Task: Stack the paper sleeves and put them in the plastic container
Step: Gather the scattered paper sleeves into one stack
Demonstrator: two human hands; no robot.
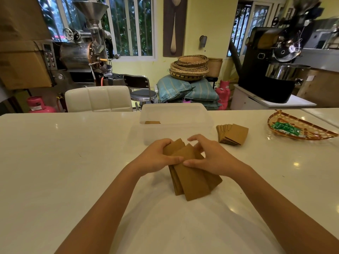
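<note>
**Both hands on a fanned bundle of kraft sleeves, mid-desk**

Desk [55, 162]: white, glossy, hard surface; ceiling lights mirrored as small bright spots.

Paper sleeves in hand [190, 173]: flat brown kraft card, matte, tapered oblong shape. Several overlap in a loose fan, lower ends splayed toward the near edge of the desk. No print or writing readable on them.

Left hand [156, 160]: fingers curled over the upper left edge of the bundle, thumb lying across its face; clenched on the sleeves. Right hand [212, 158]: thumb pressed on the face, tip almost meeting the left thumb, fingers arched over the upper right edge; also grasping the bundle. Both forearms bare, converging from the near edge.

Plastic container [176, 123]: translucent, frosted, rectangular with rounded corners, open top; sits just behind the hands toward the far edge. One brown sleeve edge shows inside at its left.

Second sleeve pile [233, 133]: same kraft card, fanned, lying right of the container.

Woven basket [300, 129]: shallow, cane, near the far right corner, holding green packets; lettering too blurred to read.
</note>
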